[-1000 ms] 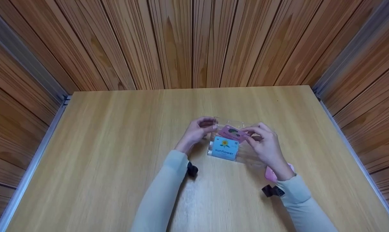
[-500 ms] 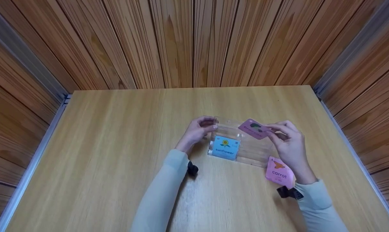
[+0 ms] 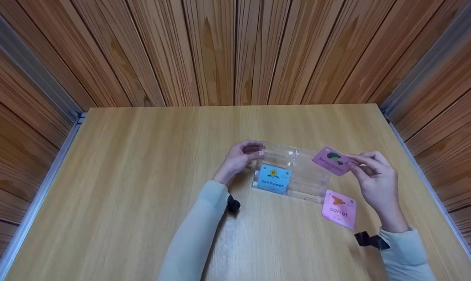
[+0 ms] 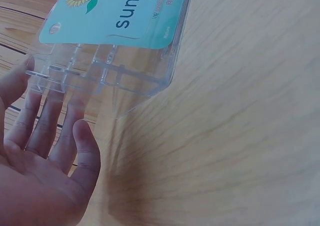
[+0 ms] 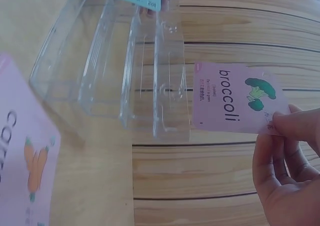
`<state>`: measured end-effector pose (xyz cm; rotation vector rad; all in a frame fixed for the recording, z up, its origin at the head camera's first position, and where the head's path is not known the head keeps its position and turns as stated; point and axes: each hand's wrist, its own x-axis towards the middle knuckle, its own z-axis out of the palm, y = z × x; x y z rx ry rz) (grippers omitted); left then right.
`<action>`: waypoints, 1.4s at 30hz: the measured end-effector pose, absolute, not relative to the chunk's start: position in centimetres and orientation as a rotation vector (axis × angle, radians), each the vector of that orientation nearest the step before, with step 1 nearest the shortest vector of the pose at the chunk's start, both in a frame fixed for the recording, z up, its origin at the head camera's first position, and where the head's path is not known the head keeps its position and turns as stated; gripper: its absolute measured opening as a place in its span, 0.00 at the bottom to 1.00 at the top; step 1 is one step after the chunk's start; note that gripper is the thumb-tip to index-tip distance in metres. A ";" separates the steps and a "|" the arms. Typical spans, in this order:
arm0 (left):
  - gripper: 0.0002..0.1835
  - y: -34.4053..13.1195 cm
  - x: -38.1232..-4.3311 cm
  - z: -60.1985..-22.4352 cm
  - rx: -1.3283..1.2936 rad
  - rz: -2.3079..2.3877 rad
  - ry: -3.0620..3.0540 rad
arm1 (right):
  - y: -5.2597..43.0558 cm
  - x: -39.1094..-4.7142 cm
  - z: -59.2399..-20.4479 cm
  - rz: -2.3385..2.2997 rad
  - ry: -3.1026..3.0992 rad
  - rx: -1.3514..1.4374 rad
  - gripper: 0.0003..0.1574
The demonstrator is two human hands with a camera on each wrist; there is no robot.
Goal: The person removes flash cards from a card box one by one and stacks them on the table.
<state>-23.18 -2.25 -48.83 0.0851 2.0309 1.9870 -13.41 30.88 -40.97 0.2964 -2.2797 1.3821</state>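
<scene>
A clear plastic tiered card rack [image 3: 307, 183] stands on the table, with a blue sunflower card [image 3: 273, 179] in its left front part. My left hand [image 3: 240, 158] grips the rack's upper left end; in the left wrist view the thumb lies on its edge, with fingers behind the clear plastic. Off the rack's right side, my right hand [image 3: 376, 179] pinches the edge of a pink broccoli card [image 5: 235, 99] between thumb and fingers, its picture facing up. A pink carrot card [image 3: 339, 209] lies by the rack's lower right corner, apart from both hands.
The wooden table [image 3: 142, 187] extends on both sides of the rack. Wood-plank walls [image 3: 220, 50] rise behind and at the sides, with metal rails along the edges. Small black devices sit at both wrists.
My right hand has lifted the broccoli card away from above the sunflower card and carried it right, beyond the rack. This uncovers the carrot card. My left hand stays on the rack.
</scene>
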 end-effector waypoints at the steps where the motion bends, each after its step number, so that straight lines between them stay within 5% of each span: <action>1: 0.18 -2.3 -23.2 -48.8 0.084 1.986 2.031 | 31.0 -13.3 -41.0 1.380 -2.286 0.277 0.12; 14: 0.18 -2.3 -23.2 -48.8 0.075 1.985 2.024 | 35.6 -11.7 -40.6 1.288 -2.465 0.040 0.13; 42: 0.19 -2.3 -23.2 -48.8 0.049 1.981 2.015 | 38.6 -11.2 -45.7 1.298 -2.801 0.149 0.13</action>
